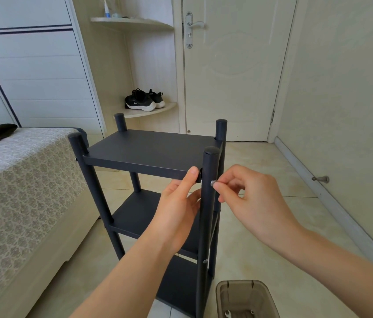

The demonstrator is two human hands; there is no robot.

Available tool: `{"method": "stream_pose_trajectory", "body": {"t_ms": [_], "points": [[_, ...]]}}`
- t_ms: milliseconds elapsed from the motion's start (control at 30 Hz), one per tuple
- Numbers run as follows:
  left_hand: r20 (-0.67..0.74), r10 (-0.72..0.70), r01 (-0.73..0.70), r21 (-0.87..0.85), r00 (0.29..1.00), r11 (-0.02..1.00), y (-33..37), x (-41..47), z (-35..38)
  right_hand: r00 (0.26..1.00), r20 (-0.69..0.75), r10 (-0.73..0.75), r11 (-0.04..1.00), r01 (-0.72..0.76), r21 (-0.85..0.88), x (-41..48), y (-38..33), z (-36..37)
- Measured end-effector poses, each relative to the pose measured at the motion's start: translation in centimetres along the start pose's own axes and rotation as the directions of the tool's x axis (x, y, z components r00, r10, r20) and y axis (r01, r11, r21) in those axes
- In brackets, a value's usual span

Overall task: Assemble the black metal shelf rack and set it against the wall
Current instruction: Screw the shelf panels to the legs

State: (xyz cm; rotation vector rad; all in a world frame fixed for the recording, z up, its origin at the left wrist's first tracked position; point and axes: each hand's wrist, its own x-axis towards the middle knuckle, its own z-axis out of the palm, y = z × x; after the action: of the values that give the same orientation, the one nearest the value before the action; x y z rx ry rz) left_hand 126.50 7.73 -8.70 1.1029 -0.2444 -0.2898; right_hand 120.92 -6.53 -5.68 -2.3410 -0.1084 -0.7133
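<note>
Now the black rack (pixel 135 216) stands by the bed (pixel 20 180). The left hand (pixel 178 203) holds its top shelf (pixel 148 145); the right hand (pixel 247 193) pinches a tiny screw (pixel 213 183), which could drop if the shelf wobbles.

Single view: a wide-angle camera worn on the head. It faces forward and down onto the rack (pixel 151 152) from above and close by. The left hand (pixel 176 210) and right hand (pixel 249 198) sit mid-frame, forearms entering from the bottom edge. Door (pixel 226 83) straight ahead; bed (pixel 20 184) at left; wall (pixel 346 88) at right.
</note>
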Motion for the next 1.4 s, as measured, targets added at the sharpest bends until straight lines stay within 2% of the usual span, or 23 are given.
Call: {"method": "stream_pose_trajectory", "body": {"t_ms": [133,333,533,900,1133,1400], "points": [[-0.008,-0.014,0.014,-0.020,1.000,1.000,-0.2,0.1,0.0,1.000,0.002,0.025,0.999,-0.025,0.021,0.1,0.0,0.1],[0.033,-0.028,0.029,-0.028,0.999,0.999,-0.3,0.3,-0.2,0.993,0.045,0.108,0.977,-0.115,0.182,0.2,-0.2,0.3],[0.021,-0.055,0.056,-0.045,0.998,0.997,-0.2,0.2,0.2,0.991,0.084,0.103,0.972,-0.118,0.205,0.3,-0.3,0.2],[-0.029,-0.034,0.035,0.023,0.999,0.999,0.2,0.5,0.9,0.996,-0.012,0.085,0.976,-0.081,0.204,0.9,0.2,0.3],[-0.026,-0.057,0.057,0.011,0.998,0.998,-0.1,0.5,0.6,0.996,-0.016,0.088,0.970,-0.082,0.229,0.9,0.2,0.5],[-0.038,-0.062,0.061,-0.036,0.997,0.997,0.1,0.2,0.8,0.987,-0.002,0.162,0.961,-0.157,0.227,1.1,0.1,0.5]]}}
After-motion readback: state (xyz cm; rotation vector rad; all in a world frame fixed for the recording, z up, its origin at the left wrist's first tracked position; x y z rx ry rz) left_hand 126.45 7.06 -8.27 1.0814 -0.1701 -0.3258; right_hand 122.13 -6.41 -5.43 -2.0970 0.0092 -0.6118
